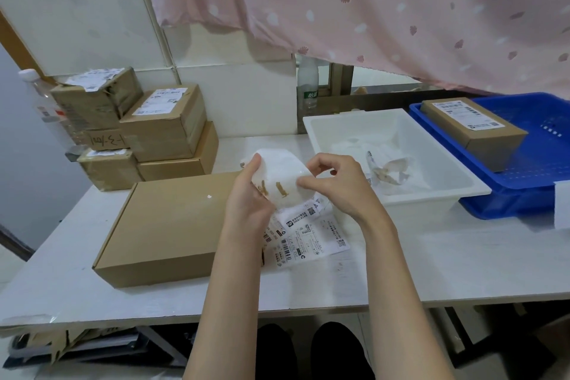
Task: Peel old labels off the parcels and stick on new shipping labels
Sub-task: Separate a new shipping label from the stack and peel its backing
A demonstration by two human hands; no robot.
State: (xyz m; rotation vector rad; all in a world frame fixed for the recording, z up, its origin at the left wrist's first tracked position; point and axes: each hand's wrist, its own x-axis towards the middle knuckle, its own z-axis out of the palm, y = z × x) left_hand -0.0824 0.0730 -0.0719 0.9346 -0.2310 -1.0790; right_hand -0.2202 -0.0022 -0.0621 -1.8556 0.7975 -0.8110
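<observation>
We hold a curled white peeled label sheet with brown cardboard scraps stuck to it in the air between both hands, just above the flat brown cardboard mailer box lying on the white table. Our left hand grips the sheet's left edge, thumb up at about twelve o'clock, while our right hand pinches its right edge with fingertips; neither hand is free. The sheet's long axis seems to run roughly nine to three o'clock, sticky side facing us, bowed like a shell. The white rectangular plastic bin holding crumpled label waste lies at about two o'clock from the sheet, nearer our right hand, so we judge that hand the natural one to carry it over. Fresh printed white shipping labels lie flat at six o'clock, just beneath our hands, beside the box's right edge. The box points long-side toward eleven o'clock.
</observation>
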